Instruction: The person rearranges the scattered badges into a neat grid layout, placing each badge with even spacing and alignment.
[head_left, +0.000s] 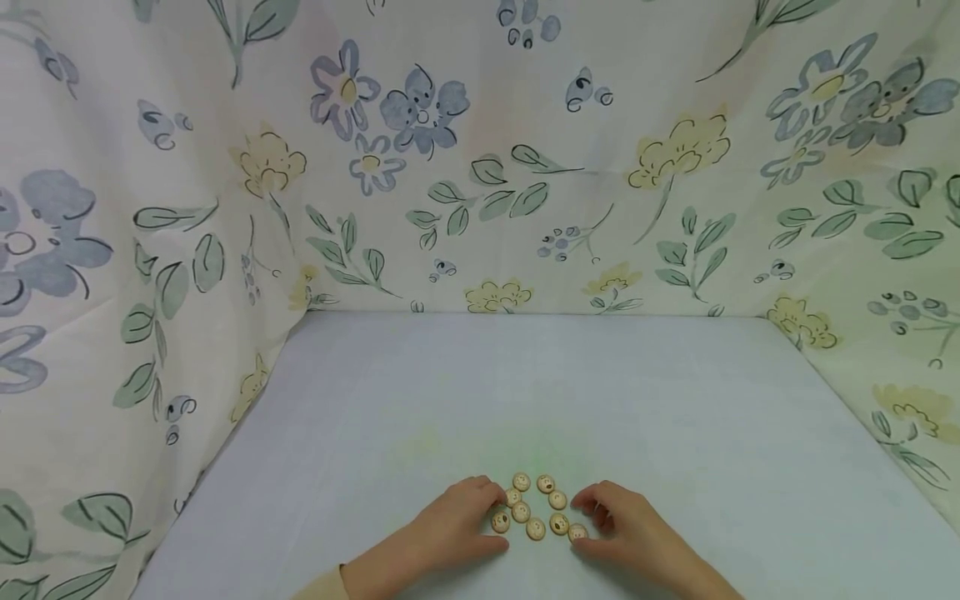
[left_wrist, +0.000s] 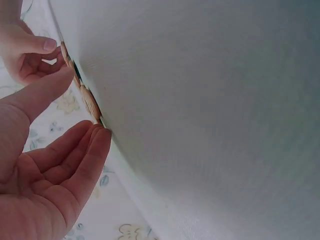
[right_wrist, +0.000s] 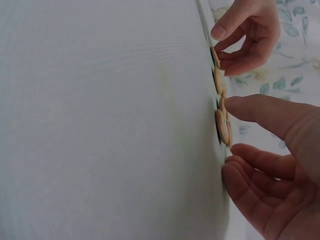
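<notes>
Hanging at far left: floral cloth (head_left: 67,250), which also runs behind and to the right.
Sleeve: pale yellow (head_left: 324,586), at the left wrist.
Left hand (head_left: 459,521): fingers loosely bent, thumb well apart from them, nothing gripped; one disc lies in the gap.
Discs (head_left: 521,512): nine in sight, small, round and tan with dark marks, flat on the white table (head_left: 525,392) between both hands, several touching.
Right hand (head_left: 628,527): fingers gently curved, thumb spread away, nothing gripped; thumb tip at the rightmost disc, contact unclear.

Discs (head_left: 536,529) too small to read; sleeve (head_left: 326,586) cut off at bottom edge.
</notes>
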